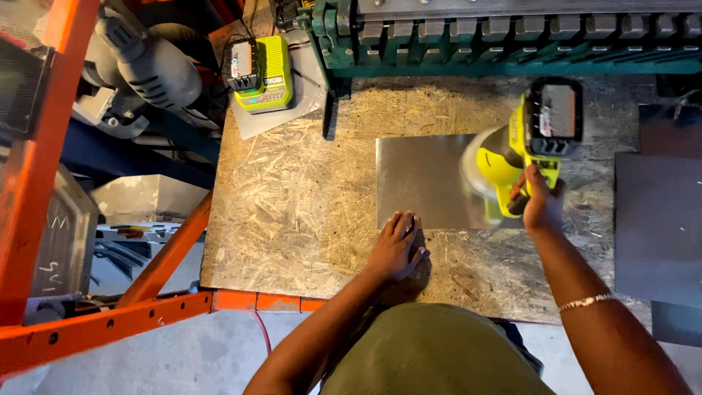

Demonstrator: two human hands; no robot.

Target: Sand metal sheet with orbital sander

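While the left hand [397, 246] presses flat, fingers together, on the metal sheet's [420, 179] near corner, the right hand [542, 201] fingers wrap the yellow cordless tool [530, 143] over the sheet's far side on the chipboard surface [292, 212].

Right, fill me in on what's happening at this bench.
A person stands over a chipboard bench. The right hand grips a yellow-green cordless power tool above the right side of a bare metal sheet. The left hand lies flat, pressing the sheet's near edge. A battery charger sits at the bench's far left corner, beside a green machine.
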